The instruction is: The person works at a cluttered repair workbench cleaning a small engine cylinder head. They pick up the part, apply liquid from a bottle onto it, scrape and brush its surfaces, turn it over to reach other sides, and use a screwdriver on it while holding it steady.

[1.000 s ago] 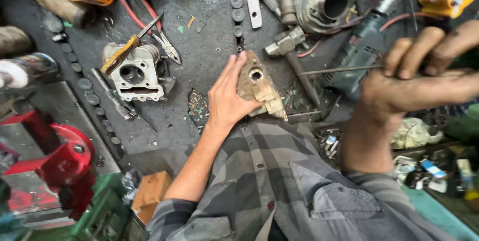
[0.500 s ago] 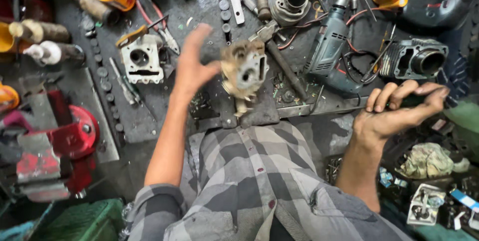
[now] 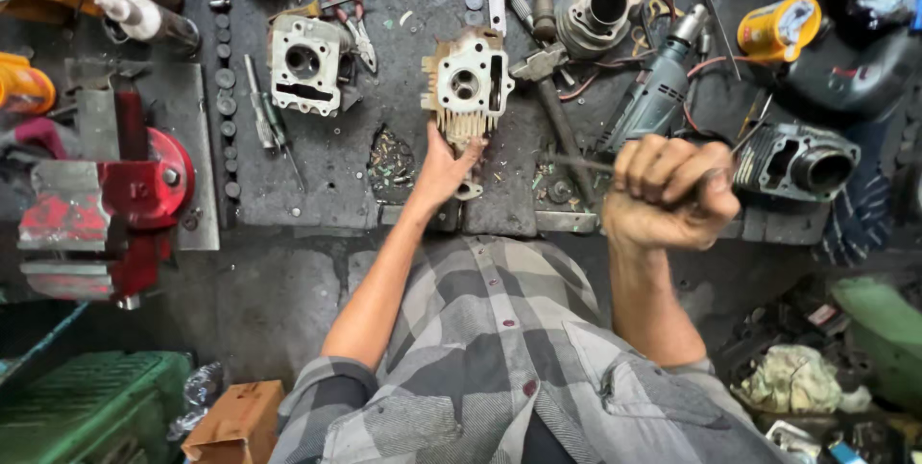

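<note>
My left hand [image 3: 444, 168] pins the finned cylinder head [image 3: 468, 86] upright. My right hand [image 3: 669, 193] is fisted around a thin rod [image 3: 582, 164]. I'd brace the head firmly and keep that rod straight.

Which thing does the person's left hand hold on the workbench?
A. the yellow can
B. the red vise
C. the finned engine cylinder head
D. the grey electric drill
C: the left hand grips the lower edge of the finned cylinder head, while the drill lies apart, untouched.

Finned metal cylinder head [image 3: 468, 87], tan and grimy, stood up on the dark counter [image 3: 384, 147], pale ported face with round bore and slot toward the viewer, fins along its lower edge, thin metal rod [image 3: 581, 163] level near it
</note>
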